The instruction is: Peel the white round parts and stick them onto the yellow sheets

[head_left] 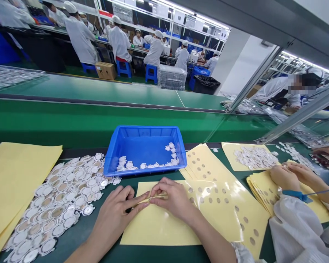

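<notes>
My left hand (119, 206) is closed in a pinch, thumb and forefinger pointing right. My right hand (174, 199) meets it fingertip to fingertip, also pinching. Between them is something small and thin, mostly covered by the fingers; its kind cannot be made out. Both hands are above a glossy yellow sheet (159, 230) on the green bench. Round grey spots show in rows on its right part. More spotted yellow sheets (253, 215) lie under and behind it. Left of my left hand spreads a heap of flat, round white parts (63, 197) with small tabs.
Behind my hands stands a blue tray (145, 170) with several white parts inside. Plain yellow sheets (13, 182) lie at far left. On the right, a co-worker's hands (290, 175) are over another sheet stack, near a pile of white parts (256, 157). A metal post (298, 113) rises behind.
</notes>
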`<act>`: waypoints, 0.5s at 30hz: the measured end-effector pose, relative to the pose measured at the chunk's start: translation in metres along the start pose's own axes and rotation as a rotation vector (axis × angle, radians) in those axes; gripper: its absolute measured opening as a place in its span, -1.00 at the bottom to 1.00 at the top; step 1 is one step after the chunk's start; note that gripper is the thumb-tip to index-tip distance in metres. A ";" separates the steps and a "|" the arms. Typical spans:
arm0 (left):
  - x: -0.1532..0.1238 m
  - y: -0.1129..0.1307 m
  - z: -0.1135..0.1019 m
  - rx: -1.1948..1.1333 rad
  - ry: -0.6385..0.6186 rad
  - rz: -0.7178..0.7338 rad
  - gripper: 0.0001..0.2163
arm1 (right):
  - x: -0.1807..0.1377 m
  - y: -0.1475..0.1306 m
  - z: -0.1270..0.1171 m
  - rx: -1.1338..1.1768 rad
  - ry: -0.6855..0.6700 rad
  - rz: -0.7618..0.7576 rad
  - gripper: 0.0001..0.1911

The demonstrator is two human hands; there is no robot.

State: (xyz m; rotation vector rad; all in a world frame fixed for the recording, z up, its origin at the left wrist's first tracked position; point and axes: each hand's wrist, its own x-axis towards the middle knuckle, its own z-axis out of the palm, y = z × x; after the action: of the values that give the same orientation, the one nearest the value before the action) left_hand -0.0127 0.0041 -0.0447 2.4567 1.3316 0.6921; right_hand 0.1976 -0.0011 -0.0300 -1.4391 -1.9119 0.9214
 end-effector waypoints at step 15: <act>-0.001 -0.001 0.000 -0.050 0.028 -0.030 -0.61 | 0.001 -0.002 -0.004 0.108 -0.016 0.041 -0.93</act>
State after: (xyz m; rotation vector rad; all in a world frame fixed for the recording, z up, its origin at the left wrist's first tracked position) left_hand -0.0139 0.0041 -0.0454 2.3914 1.3420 0.7456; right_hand 0.1999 -0.0001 -0.0258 -1.4164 -1.8205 1.0417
